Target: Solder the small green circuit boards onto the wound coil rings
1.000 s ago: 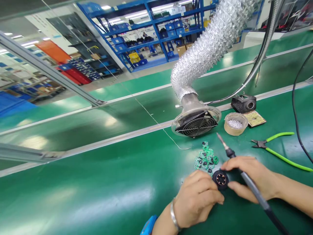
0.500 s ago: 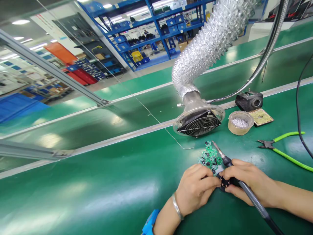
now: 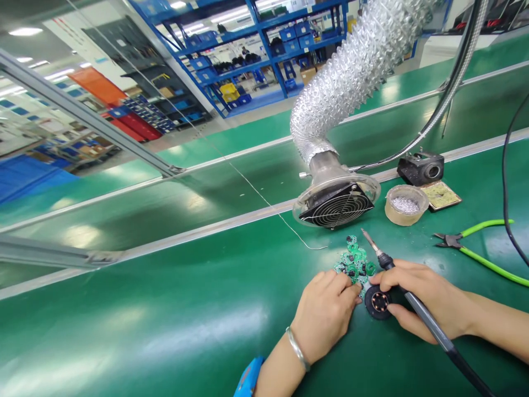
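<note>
My right hand (image 3: 425, 300) grips a soldering iron (image 3: 430, 322), its bare metal tip angled up and to the left. The thumb and forefinger of that hand also touch the rim of a black round part (image 3: 377, 302) with a ring of copper-coloured contacts on its face. At the near left edge of a pile of small green circuit boards (image 3: 351, 262) is my left hand (image 3: 328, 309), fingers bent and pressed together. What lies between those fingertips, if anything, is hidden. A silver bangle circles the left wrist.
Beyond the boards stands a fume extractor (image 3: 341, 207) on a silver flexible duct. To its right are a tub of metal bits (image 3: 407, 205), a yellow sponge (image 3: 441, 196) and a black iron holder (image 3: 421, 168). Green-handled cutters (image 3: 452, 240) lie at right; solder wire (image 3: 289, 226) hangs to the table.
My left hand has left the black round part and moved to the boards. The part now shows its whole face, and the iron's tip has shifted slightly up and right.
</note>
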Action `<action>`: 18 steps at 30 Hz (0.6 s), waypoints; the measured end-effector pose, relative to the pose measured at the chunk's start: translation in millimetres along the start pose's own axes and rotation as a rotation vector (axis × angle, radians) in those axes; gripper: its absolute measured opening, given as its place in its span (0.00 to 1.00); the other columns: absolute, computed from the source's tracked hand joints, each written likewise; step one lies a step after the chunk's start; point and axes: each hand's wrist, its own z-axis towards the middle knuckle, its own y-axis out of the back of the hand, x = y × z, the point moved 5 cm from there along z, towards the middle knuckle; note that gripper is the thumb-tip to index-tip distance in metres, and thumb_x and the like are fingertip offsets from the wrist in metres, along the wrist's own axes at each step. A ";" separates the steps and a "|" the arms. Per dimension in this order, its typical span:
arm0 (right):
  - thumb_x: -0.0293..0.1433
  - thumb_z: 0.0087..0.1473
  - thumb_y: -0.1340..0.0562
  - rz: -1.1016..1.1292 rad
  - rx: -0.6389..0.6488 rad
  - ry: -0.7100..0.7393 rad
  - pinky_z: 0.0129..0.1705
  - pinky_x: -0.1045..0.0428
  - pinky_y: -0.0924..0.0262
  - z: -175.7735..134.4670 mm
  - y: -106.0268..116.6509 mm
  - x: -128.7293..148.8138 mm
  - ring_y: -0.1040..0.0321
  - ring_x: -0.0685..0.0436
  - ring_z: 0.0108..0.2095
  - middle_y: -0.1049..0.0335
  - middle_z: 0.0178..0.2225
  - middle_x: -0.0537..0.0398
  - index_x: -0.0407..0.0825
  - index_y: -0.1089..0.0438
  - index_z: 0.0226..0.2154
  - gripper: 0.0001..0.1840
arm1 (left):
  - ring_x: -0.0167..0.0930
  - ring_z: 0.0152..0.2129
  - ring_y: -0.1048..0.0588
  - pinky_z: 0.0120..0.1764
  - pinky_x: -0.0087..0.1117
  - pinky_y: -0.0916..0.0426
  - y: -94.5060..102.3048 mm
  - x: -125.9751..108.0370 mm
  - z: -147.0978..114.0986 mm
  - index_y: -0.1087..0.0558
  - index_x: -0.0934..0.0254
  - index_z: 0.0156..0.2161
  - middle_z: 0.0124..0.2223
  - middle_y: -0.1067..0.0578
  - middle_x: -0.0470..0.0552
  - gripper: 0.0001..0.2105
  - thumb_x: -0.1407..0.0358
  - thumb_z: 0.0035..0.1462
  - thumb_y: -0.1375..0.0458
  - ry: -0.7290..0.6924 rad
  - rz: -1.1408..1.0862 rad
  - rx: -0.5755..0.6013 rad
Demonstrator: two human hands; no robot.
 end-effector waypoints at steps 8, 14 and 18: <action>0.24 0.53 0.42 -0.015 -0.168 -0.003 0.42 0.49 0.31 3.3 10.1 5.1 0.27 0.44 0.41 0.26 0.40 0.50 0.52 0.41 0.42 0.13 | 0.29 0.28 0.26 0.30 0.30 0.36 16.6 -5.9 -1.3 0.29 0.65 0.40 0.32 0.22 0.50 0.08 0.75 0.63 0.50 -0.009 0.031 -0.272; 0.25 0.56 0.41 0.177 -0.124 -0.084 0.38 0.53 0.31 9.8 -0.4 21.1 0.27 0.47 0.38 0.27 0.39 0.53 0.53 0.40 0.43 0.13 | 0.27 0.21 0.28 0.24 0.30 0.39 31.1 -22.6 -2.7 0.30 0.66 0.43 0.31 0.21 0.51 0.10 0.74 0.64 0.53 -0.187 -0.039 -0.425; 0.25 0.53 0.37 0.222 -0.119 -0.155 0.35 0.56 0.33 6.9 3.8 16.4 0.31 0.50 0.32 0.30 0.35 0.58 0.53 0.38 0.41 0.14 | 0.28 0.27 0.25 0.30 0.28 0.33 28.0 -16.5 -2.5 0.30 0.63 0.45 0.35 0.21 0.50 0.09 0.73 0.63 0.49 -0.089 -0.159 -0.448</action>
